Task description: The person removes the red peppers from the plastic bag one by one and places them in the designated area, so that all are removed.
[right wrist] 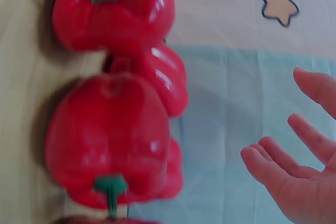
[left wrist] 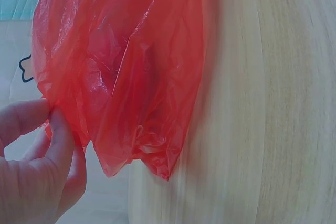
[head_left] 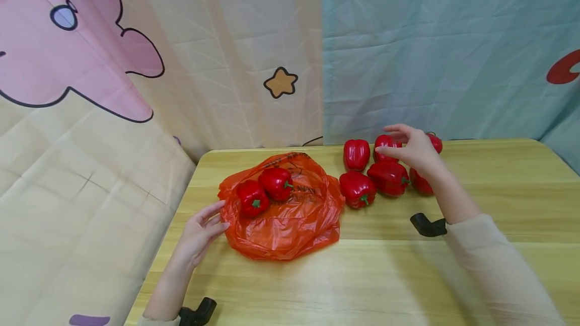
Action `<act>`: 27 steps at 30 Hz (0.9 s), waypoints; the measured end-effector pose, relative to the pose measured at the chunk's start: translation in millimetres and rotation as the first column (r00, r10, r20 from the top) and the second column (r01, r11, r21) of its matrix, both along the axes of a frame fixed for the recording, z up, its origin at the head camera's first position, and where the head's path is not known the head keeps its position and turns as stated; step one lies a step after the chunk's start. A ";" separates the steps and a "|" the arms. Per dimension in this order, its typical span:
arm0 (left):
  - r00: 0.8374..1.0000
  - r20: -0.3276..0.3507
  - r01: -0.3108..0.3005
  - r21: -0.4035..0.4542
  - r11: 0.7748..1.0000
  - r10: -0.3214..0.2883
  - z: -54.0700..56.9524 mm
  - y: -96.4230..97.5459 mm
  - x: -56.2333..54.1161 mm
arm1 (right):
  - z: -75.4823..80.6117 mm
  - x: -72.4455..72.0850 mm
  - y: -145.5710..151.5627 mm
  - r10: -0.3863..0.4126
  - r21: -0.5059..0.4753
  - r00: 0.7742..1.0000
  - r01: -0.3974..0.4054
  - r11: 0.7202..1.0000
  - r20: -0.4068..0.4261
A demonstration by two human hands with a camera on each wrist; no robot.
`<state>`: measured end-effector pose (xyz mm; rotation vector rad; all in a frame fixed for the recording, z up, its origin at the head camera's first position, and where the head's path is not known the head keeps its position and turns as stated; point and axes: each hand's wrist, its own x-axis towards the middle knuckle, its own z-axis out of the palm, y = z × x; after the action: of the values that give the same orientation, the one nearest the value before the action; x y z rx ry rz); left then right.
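A thin red plastic bag [head_left: 290, 238] lies spread on the table with two red bell peppers [head_left: 252, 198] in its opening. My left hand [head_left: 198, 235] pinches the bag's left edge between thumb and fingers; the left wrist view shows the film [left wrist: 142, 66] hanging in folds beside them. Over the back row of loose peppers hovers my right hand [head_left: 417, 152], its fingers spread and holding nothing. Beneath it is a bell pepper [head_left: 385, 141], partly hidden. The right wrist view shows the right hand [right wrist: 302, 166] apart from the nearby peppers [right wrist: 107, 135].
Several more red bell peppers cluster right of the bag, including one by its edge [head_left: 358, 190] and one behind it [head_left: 356, 154]. A wooden table [head_left: 317, 286] bears everything. A patterned curtain [head_left: 408, 54] hangs directly along its back edge.
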<state>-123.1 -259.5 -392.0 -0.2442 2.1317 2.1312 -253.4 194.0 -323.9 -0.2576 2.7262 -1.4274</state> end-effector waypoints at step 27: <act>1.000 -0.002 -0.006 -0.004 1.000 0.006 1.0 1.1 -0.7 | -11.4 -27.4 -104.1 0.244 0.004 0.970 -0.244 0.970 0.006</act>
<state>-123.8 -258.4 -391.0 -0.2499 2.1394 2.1315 -280.8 89.9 -335.3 -0.5665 2.5824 -1.3511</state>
